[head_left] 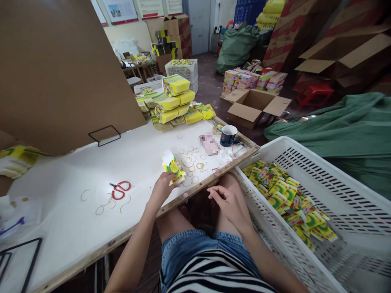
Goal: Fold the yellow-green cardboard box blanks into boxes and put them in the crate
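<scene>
My left hand (163,188) grips a small stack of yellow-green packets (173,167) at the front edge of the white table (61,211). Loose rubber bands (191,160) lie on the table just beyond the stack. My right hand (227,202) hovers over my knee below the table edge, fingers slightly curled, holding nothing that I can see. To its right a white plastic crate (293,148) holds several loose yellow-green packets (284,195).
Red scissors (120,189) lie on the table to the left. Bundled packet stacks (174,101) pile up at the far end, beside a dark mug (228,135). A large cardboard sheet (61,69) leans at the left. An open carton (255,106) sits on the floor.
</scene>
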Demonstrator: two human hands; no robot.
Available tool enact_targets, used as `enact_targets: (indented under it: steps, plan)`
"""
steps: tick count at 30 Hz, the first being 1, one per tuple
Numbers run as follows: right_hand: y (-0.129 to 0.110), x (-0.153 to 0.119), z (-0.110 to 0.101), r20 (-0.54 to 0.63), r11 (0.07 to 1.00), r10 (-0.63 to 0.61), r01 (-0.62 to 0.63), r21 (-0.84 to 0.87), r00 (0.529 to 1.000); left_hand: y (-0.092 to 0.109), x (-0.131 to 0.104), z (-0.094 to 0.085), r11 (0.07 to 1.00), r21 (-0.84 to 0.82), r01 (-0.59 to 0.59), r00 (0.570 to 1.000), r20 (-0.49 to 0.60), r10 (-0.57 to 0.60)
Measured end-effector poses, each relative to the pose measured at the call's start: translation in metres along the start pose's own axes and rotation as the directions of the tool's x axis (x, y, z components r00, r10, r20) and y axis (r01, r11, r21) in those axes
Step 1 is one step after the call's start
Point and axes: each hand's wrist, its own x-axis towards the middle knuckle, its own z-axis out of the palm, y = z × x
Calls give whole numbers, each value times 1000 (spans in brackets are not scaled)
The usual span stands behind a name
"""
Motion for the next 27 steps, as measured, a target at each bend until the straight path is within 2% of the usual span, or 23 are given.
enact_targets:
  steps: [4,7,11,15,18,27]
  plan:
    - [8,24,17,25,988,-71,74,-135,997,-6,0,1,999,-47,-23,999,-35,21]
    - [10,53,41,58,954,-132,143,-264,990,-7,-3,6,997,-72,-25,997,-77,19]
    - [12,93,80,76,913,-151,169,-371,986,-5,-10,20,996,-86,-16,985,-172,1]
    - [19,110,109,121,873,-161,198,-445,980,-3,-19,37,995,-97,-4,964,-264,-22]
    - [26,108,115,121,863,-174,211,-459,977,-2,-23,45,994,-111,-11,953,-301,-23]
    - [32,105,111,84,910,-220,235,-342,972,-2,-23,51,974,-226,-26,929,-366,-61]
